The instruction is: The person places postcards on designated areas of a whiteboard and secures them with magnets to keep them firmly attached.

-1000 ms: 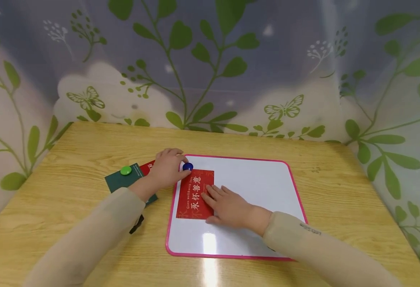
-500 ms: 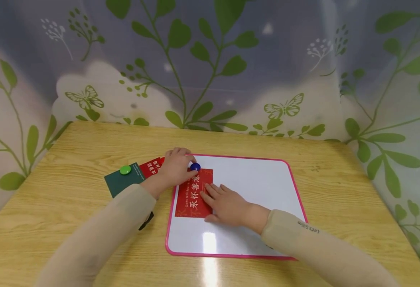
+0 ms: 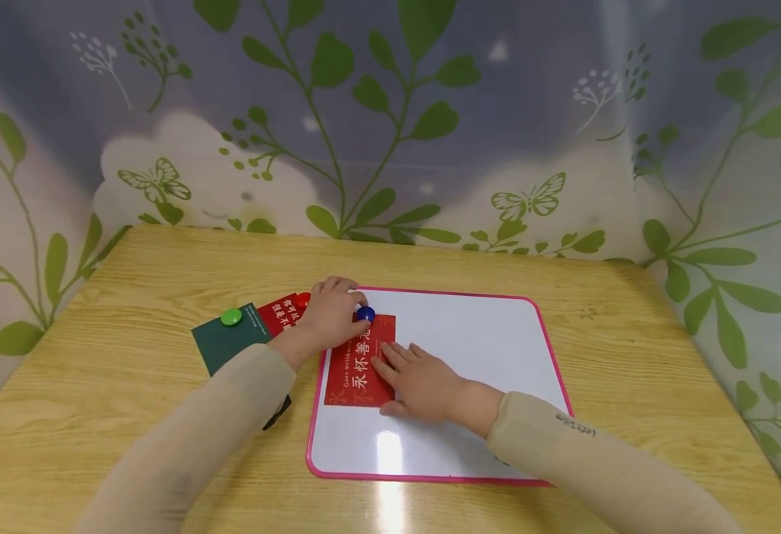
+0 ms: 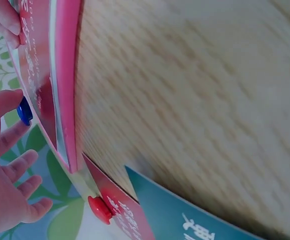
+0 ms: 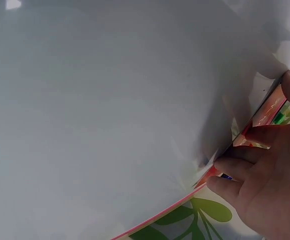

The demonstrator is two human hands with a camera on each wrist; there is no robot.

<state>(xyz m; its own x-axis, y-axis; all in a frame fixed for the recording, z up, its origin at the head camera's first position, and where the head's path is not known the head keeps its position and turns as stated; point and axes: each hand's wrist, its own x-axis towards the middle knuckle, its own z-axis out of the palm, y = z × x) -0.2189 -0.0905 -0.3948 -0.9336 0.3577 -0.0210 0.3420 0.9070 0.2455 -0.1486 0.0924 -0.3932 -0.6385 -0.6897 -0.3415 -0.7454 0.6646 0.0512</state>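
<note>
My left hand [image 3: 331, 315] pinches a round blue magnet [image 3: 366, 314] between thumb and index finger, at the top edge of a red card [image 3: 346, 386]. In the left wrist view the blue magnet [image 4: 24, 111] sits at the thumb tip while the other fingers spread. That card, printed with white characters, lies on the left part of a whiteboard [image 3: 470, 326] with a pink frame. My right hand [image 3: 426, 386] lies with fingers extended, its fingertips on the card's right side. In the right wrist view those fingers [image 5: 235, 167] reach along the card's edge.
Left of the board, a dark green card [image 3: 219, 343] with a green magnet [image 3: 231, 317] overlaps a second red card [image 3: 271, 311] bearing a red magnet [image 3: 302, 300]. My left forearm hides part of them. A leaf-patterned curtain [image 3: 390, 148] hangs behind the wooden table [image 3: 163, 267].
My left hand has moved right with the blue magnet, from the card's upper left corner along its top edge. The red magnet has come into view. My right hand has stayed on the card.
</note>
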